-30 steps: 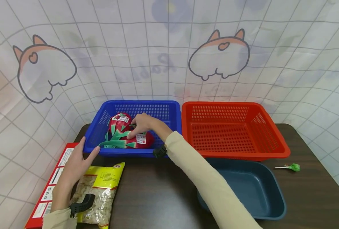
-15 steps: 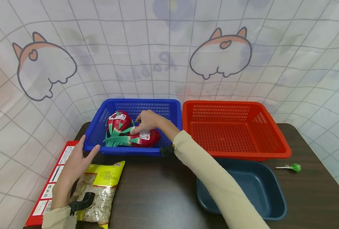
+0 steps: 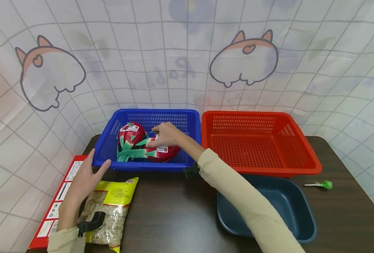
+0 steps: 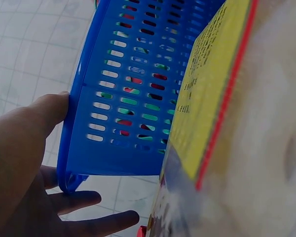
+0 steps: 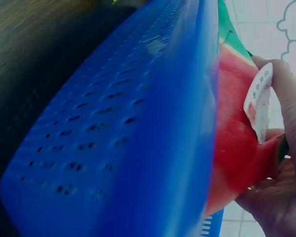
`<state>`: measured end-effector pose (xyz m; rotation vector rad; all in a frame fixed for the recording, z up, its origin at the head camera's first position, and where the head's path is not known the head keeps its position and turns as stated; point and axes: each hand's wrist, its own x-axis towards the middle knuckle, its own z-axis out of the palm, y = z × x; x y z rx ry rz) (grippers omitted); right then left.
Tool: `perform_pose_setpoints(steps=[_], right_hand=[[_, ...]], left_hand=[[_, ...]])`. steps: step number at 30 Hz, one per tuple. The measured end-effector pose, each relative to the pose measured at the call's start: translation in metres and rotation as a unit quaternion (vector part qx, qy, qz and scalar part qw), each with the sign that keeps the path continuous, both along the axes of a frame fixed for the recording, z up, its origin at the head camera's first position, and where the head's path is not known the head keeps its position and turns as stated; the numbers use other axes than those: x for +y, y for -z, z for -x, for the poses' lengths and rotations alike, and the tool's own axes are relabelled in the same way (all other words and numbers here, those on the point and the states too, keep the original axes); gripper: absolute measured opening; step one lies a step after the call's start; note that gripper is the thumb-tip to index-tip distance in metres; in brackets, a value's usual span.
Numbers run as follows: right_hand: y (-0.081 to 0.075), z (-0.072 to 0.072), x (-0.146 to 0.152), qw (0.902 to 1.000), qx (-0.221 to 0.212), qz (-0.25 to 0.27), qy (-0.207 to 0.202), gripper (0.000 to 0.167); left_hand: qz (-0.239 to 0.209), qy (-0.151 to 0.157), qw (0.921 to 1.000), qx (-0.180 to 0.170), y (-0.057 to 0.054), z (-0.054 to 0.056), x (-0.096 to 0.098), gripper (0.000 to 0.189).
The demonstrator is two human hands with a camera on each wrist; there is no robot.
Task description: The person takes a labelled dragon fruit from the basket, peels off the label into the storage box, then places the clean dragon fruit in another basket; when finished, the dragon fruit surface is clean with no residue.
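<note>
In the head view, two red dragon fruits with green scales and white labels lie in the blue basket (image 3: 187,116). My right hand (image 3: 166,135) grips the front dragon fruit (image 3: 163,154) from above, thumb and fingers around it, as the right wrist view also shows. The other dragon fruit (image 3: 131,133) sits to its left. At the basket's front left corner is my left hand (image 3: 87,175), thumb and fingers spread. In the left wrist view its thumb touches the basket's rim (image 4: 75,103), while its fingers reach past the corner, fairly straight.
An orange-red basket (image 3: 307,154) stands right of the blue one, with a dark blue tub (image 3: 310,225) in front. A green lollipop (image 3: 326,185) lies at the right. A yellow-topped bag (image 3: 117,196) and a red box (image 3: 41,242) lie at the left, below my left arm.
My right hand has moved right with the front dragon fruit, whose leaf tips have shifted right too. The left hand stays at the basket's corner.
</note>
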<state>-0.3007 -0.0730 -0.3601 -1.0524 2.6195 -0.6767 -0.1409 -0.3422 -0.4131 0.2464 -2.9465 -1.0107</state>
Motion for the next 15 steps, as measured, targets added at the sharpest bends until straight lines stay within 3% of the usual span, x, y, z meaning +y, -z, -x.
perform_pose_setpoints(steps=[6, 15], right_hand=[[0.001, -0.005, 0.014, 0.9986, 0.029, 0.044, -0.001, 0.067], [0.004, -0.002, 0.036, 0.9934, 0.043, 0.097, 0.043, 0.064]], left_hand=[[0.001, 0.001, 1.0000, -0.002, -0.001, -0.001, 0.001, 0.094], [-0.002, -0.002, 1.0000, 0.002, -0.003, -0.002, 0.003, 0.093]])
